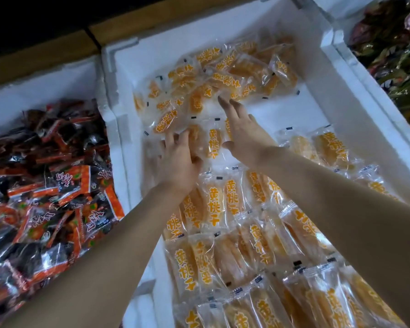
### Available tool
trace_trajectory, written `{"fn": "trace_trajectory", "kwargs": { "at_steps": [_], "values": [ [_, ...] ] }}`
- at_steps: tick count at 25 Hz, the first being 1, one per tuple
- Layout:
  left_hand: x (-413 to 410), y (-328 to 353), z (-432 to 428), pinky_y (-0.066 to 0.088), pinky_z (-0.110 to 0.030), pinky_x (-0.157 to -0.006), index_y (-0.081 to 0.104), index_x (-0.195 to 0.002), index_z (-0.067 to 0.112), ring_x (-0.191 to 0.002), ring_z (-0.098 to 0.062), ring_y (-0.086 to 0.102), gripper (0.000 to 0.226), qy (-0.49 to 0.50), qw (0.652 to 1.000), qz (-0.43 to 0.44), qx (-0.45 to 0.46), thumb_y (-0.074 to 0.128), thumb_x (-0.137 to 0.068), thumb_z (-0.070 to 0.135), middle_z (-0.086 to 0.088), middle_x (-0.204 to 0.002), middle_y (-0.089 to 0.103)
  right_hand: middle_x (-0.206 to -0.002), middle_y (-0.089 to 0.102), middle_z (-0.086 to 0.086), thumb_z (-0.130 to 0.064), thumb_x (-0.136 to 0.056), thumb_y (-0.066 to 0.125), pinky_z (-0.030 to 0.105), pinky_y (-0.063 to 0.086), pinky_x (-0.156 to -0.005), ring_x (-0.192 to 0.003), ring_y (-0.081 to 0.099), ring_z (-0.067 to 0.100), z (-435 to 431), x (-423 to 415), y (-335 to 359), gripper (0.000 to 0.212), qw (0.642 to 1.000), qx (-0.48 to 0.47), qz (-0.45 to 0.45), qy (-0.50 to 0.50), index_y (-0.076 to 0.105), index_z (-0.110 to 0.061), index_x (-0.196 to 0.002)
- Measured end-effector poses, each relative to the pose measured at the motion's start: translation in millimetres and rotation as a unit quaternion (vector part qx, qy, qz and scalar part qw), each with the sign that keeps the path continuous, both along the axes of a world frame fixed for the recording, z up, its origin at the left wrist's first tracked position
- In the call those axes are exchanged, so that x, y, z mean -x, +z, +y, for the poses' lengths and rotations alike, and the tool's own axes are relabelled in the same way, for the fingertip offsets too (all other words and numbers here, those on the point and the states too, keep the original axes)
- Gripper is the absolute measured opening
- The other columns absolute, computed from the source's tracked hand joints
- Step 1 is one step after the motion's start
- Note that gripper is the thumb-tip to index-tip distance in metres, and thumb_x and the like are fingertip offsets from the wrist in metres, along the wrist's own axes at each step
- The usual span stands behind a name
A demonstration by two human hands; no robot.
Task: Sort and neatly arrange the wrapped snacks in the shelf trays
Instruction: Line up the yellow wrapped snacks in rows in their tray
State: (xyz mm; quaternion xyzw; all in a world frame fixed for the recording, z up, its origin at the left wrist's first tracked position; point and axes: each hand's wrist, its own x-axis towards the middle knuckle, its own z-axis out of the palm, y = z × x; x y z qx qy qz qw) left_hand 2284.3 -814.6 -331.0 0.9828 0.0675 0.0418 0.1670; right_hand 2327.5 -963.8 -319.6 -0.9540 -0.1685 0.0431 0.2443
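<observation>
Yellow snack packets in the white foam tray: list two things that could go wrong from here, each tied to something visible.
1. The right hand reaches flat into the loose pile; slippery wrappers may slide and scatter further.
2. Both forearms hang over the neat rows; a brush could knock them askew.
</observation>
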Motion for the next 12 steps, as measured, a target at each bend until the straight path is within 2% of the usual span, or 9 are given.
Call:
{"fn": "trace_trajectory", "kwargs": {
  "at_steps": [2,4,6,8,10,12],
  "values": [
    [-3,2,3,0.035,-0.039,-0.104,0.042,-0.137,0.019,-0.129,-0.030,0.036,0.058,0.014,0.996,-0.047,0.072,0.058,-0.083,0.007,-0.012,-0.138,0.032,-0.150,0.017,0.013,-0.010,-0.088,0.062,0.039,0.036,-0.100,-0.130,0.033,0.033,4,-4,0,0.086,0.999,0.023,0.015,-0.041,0.001,-0.014,-0.149],
    [0,3,4,0.031,-0.039,-0.106,0.034,-0.142,0.020,-0.131,-0.033,0.032,0.065,0.028,0.998,-0.021,0.055,0.062,-0.083,0.012,-0.015,-0.139,0.030,-0.140,0.031,0.018,-0.010,-0.087,0.063,0.038,0.039,-0.092,-0.123,0.040,0.036,6,-6,-2,0.076,0.993,0.028,0.047,-0.101,0.012,-0.006,-0.145],
    [1,1,8,0.027,-0.038,-0.104,0.023,-0.145,0.016,-0.129,-0.036,0.029,0.075,0.042,0.998,0.044,0.007,0.066,-0.084,0.024,-0.020,-0.137,0.031,-0.131,0.042,0.019,0.000,-0.088,0.054,0.036,0.039,-0.082,-0.116,0.048,0.037,6,-7,-2,0.064,0.990,-0.002,0.048,-0.132,0.019,-0.004,-0.141],
    [-2,-5,16,0.030,-0.035,-0.101,0.026,-0.141,0.006,-0.127,-0.034,0.037,0.070,0.051,0.997,0.039,0.042,0.065,-0.085,0.021,-0.020,-0.132,0.043,-0.127,0.048,0.020,0.001,-0.091,0.049,0.034,0.038,-0.079,-0.114,0.050,0.036,3,-5,4,0.054,0.988,-0.044,0.025,-0.143,0.022,-0.002,-0.137],
    [-1,-7,21,0.037,-0.024,-0.089,0.032,-0.134,0.000,-0.118,-0.029,0.051,0.059,0.062,0.991,0.007,0.119,0.062,-0.085,0.012,-0.016,-0.121,0.057,-0.131,0.046,0.020,-0.007,-0.095,0.047,0.035,0.038,-0.085,-0.117,0.048,0.036,-4,-2,15,0.049,0.985,-0.081,0.003,-0.151,0.022,0.000,-0.137],
    [4,0,22,0.030,-0.014,-0.071,0.036,-0.129,-0.001,-0.107,-0.025,0.057,0.049,0.073,0.987,-0.019,0.141,0.059,-0.086,0.008,-0.009,-0.110,0.060,-0.140,0.038,0.018,-0.014,-0.098,0.043,0.036,0.036,-0.089,-0.121,0.045,0.036,-11,5,27,0.049,0.985,-0.086,-0.035,-0.143,0.022,0.002,-0.139]
  ]
}}
